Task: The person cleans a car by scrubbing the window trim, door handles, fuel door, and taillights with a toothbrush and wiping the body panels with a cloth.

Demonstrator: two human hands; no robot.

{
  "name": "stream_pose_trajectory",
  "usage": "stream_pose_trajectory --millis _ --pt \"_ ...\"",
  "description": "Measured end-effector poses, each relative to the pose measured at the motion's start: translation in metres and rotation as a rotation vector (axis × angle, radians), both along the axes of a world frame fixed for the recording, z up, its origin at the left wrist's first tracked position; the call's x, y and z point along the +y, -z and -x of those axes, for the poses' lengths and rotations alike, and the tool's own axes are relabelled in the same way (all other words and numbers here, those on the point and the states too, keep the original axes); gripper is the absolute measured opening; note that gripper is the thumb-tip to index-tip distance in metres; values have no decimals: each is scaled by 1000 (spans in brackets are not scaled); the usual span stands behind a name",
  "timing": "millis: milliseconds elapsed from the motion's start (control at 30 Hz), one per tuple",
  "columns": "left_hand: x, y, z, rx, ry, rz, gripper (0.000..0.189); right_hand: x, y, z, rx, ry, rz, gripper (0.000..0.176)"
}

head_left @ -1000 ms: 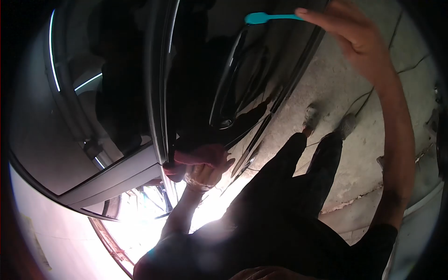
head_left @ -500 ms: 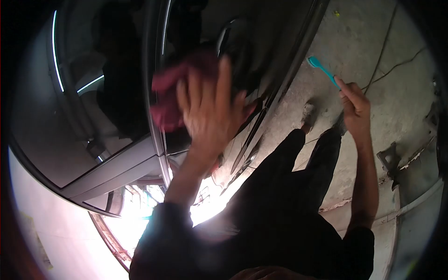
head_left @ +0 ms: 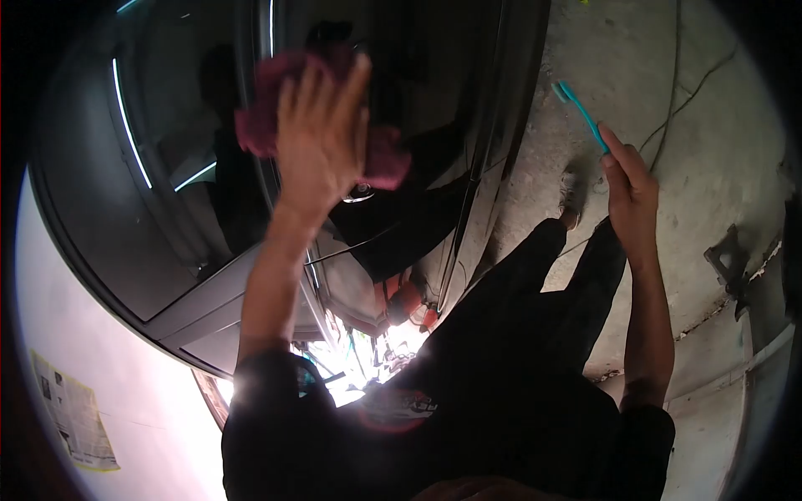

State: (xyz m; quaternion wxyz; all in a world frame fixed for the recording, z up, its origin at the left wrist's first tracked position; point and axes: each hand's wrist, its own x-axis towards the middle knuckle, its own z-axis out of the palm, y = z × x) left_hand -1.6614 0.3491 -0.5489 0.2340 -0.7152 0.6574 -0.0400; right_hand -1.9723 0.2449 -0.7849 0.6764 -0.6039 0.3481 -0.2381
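My left hand [head_left: 322, 146] presses a maroon cloth [head_left: 257, 125] against a glossy black car door [head_left: 426, 75]. Its fingers are stretched out over the cloth, whose folds stick out on both sides of the hand. Just below the cloth, a small shiny fitting [head_left: 359, 194] shows on the door. Over the floor on the other side, my right hand [head_left: 632, 188] is closed around the handle of a teal toothbrush [head_left: 587, 117]. The bristle end points up and to the left, apart from the car.
The car window [head_left: 150, 225] reflects light strips at the left. Dark cables [head_left: 668, 108] run along the concrete floor [head_left: 618, 50]. A metal bracket [head_left: 728, 260] is at the right. A printed sheet [head_left: 77, 413] is on the white surface at lower left. Bright light glares below the door.
My left hand and the maroon cloth have moved up and to the left across the door. The toothbrush has turned slightly in my right hand. The whole view has shifted a little.
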Motion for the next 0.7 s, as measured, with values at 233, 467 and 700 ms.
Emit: stream_pose_trajectory --millis 233,467,700 --pt "-103 25 -41 -107 328 57 53 10 -12 -30 -171 8 30 43" --pt "111 22 60 150 65 -481 40 34 15 30 -24 64 -77 44" --pt "119 80 89 18 43 -566 52 38 28 69 137 90 -173 43"
